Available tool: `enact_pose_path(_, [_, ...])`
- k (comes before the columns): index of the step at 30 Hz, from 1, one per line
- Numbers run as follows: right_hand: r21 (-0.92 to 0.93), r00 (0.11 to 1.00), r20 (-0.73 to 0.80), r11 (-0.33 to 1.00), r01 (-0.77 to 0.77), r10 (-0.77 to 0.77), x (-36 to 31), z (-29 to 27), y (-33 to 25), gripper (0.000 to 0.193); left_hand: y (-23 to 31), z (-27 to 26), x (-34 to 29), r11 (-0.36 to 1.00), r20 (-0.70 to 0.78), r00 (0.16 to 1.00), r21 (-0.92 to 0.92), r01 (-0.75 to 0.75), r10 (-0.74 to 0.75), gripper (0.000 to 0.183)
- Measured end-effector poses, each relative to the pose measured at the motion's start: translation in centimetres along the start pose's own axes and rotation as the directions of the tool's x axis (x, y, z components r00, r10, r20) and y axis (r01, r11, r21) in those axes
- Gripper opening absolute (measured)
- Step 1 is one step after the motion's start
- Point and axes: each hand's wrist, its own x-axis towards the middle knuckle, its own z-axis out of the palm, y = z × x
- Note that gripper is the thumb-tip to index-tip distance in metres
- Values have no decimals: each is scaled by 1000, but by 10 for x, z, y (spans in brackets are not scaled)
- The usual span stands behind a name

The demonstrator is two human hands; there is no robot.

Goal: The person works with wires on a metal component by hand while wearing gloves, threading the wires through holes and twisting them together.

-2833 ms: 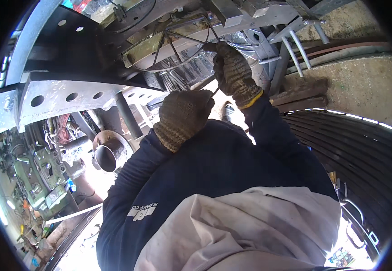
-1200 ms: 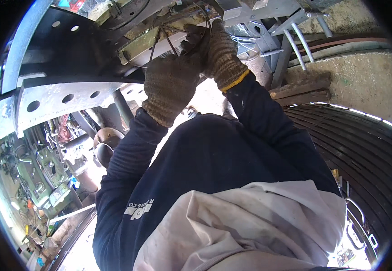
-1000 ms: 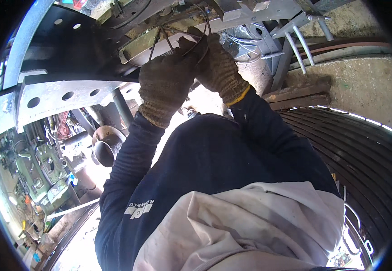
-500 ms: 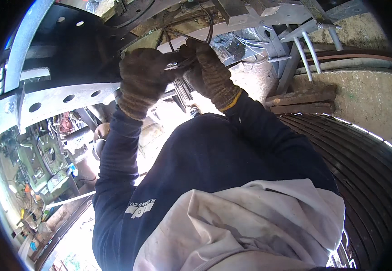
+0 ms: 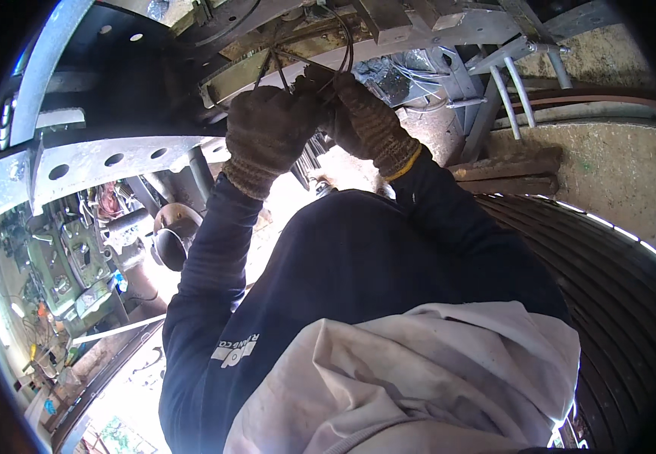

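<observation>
My left hand [image 5: 269, 138], in a brown knit work glove, is closed with its knuckles facing up. Close on its right, my right hand [image 5: 373, 130], in a matching glove with a yellow cuff edge, is closed too. The fingers of both meet around a dark, ragged-looking piece [image 5: 314, 80], whose kind I cannot make out. Thin black cables [image 5: 349, 47] hang from the metal frame [image 5: 297, 54] and run down toward the gloves. What each palm holds is hidden by the gloves.
A grey beam with round holes [image 5: 89, 163] crosses at left. Metal bars [image 5: 521, 91] jut down at right, above wooden blocks [image 5: 505, 172]. A cluttered green workbench [image 5: 71, 265] stands at lower left, near a round metal pipe end [image 5: 173, 242]. Dark corrugated metal curves at right.
My left hand has moved right, up against my right hand, which shifted slightly right and down. The shiny metal piece seen between the gloves before is now hidden.
</observation>
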Motion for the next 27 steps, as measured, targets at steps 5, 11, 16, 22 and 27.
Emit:
enact_pose_path(5, [-178, 997, 38, 981, 77, -71, 4, -4, 4, 41, -22, -13, 17, 972, -97, 983, -164, -169, 155, 32])
enact_pose_path(11, [-462, 989, -70, 883, 82, -128, 10, 4, 10, 53, -45, -2, 22, 896, -107, 981, -400, -191, 161, 33])
enact_pose_path(16, [-677, 940, -128, 720, 151, -317, 12, -7, 26, 54, -59, 2, 25, 902, -78, 964, -341, -265, 254, 32])
enact_pose_path(22, [-520, 968, -186, 853, 48, -169, -1, 22, -1, 48, -18, -5, 18, 975, -60, 987, -159, -157, 149, 32])
enact_pose_path(27, [-393, 991, -131, 918, -46, -6, -3, 0, -20, 39, 0, 3, 29, 997, 13, 999, -68, -34, 35, 31])
